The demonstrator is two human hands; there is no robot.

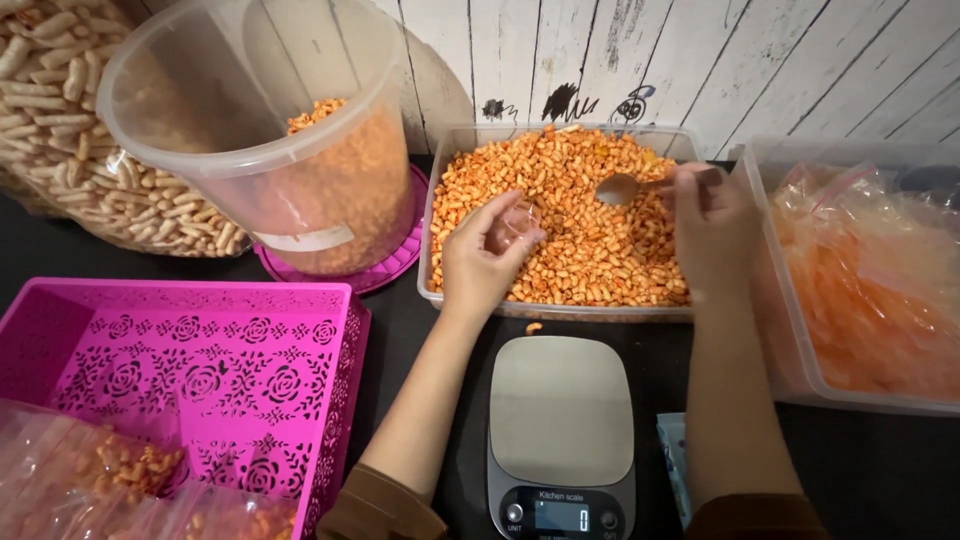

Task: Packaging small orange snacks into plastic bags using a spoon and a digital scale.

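A clear rectangular tub full of small orange snack pieces sits at the back centre. Over its left side, my left hand holds a small clear plastic bag. My right hand grips a metal spoon, whose bowl hovers just above the snacks near the tub's middle. A single orange piece lies on the dark table in front of the tub. Below my hands stands a digital kitchen scale with a bare steel platform.
A tilted clear round tub of orange snacks rests on a pink lid. Front left: a pink lattice basket holding filled bags. A big bag of pale snack sticks back left, a clear box of plastic bags at right.
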